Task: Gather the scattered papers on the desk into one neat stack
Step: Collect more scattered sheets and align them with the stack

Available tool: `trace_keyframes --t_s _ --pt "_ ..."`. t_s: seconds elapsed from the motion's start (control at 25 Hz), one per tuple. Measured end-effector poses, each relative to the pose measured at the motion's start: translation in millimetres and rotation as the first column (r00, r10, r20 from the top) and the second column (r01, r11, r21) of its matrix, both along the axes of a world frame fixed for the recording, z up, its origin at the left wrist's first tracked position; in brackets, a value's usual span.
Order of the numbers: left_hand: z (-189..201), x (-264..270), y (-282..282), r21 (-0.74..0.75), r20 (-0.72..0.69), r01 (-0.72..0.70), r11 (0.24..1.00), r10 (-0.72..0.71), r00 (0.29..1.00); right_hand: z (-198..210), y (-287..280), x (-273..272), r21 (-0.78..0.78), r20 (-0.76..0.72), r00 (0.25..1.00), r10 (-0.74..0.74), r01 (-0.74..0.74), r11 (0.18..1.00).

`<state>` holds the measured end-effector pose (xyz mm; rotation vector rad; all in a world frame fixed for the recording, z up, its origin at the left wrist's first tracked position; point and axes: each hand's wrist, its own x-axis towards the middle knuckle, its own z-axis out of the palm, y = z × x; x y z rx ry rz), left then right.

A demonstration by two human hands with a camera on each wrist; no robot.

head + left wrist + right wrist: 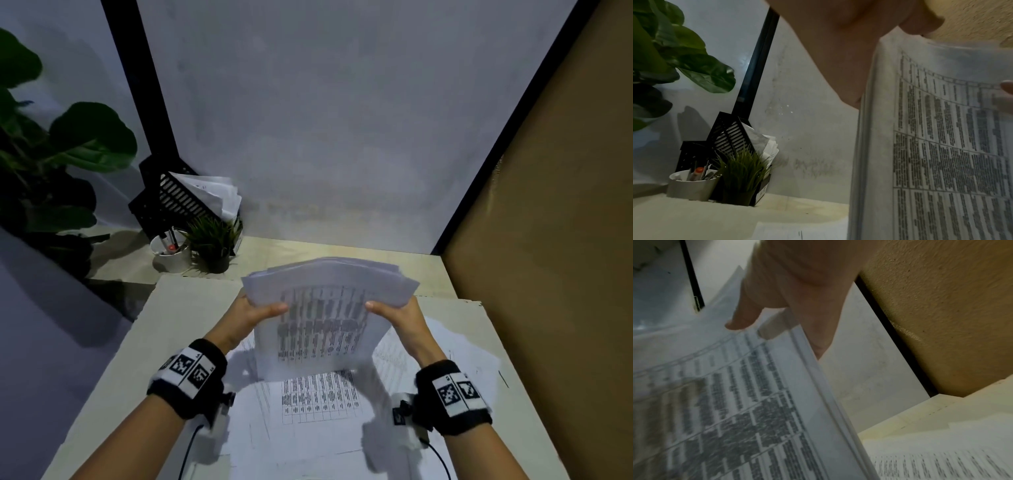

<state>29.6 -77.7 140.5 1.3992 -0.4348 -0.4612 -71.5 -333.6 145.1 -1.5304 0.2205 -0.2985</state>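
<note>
loose printed sheets (318, 407) lie flat on the worktop (113, 370) nearest the camera. above them, a stack of papers (325, 308) stands upright, bottom edge down. left hand (253, 317) and right hand (400, 317) each have their grip clamped on its side edges, thumbs in front.

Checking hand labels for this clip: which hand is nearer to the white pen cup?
Left. The left hand grips the left edge of the raised paper bundle, on the side toward the white pen cup at the desk's back left. The right hand grips the opposite edge, farther away.
</note>
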Motion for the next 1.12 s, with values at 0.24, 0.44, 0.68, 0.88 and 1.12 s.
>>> trace_keyframes --t_s 0.24,0.44,0.68,0.88,1.12 --pt "4 -1 -8 0.016 0.014 -0.001 1.000 0.001 1.000 1 13 6 -0.002 -0.050 0.998 0.042 -0.042 0.999" --pt "4 -8 -10 0.047 -0.024 -0.043 0.998 0.044 0.999 2 30 6 -0.047 -0.101 0.992 -0.079 0.074 0.996" --pt "36 -9 -2 -0.042 0.153 0.043 0.998 -0.036 0.988 23 33 0 0.035 0.093 0.993 -0.067 0.064 0.997" --pt "31 -6 -2 0.019 0.134 -0.060 0.998 0.057 0.989 21 35 5 -0.022 0.042 0.996 -0.079 0.080 0.997" --pt "39 -3 -4 -0.010 0.198 -0.095 0.995 0.095 0.976 34 34 14 -0.004 0.105 0.988 -0.112 0.113 0.994"
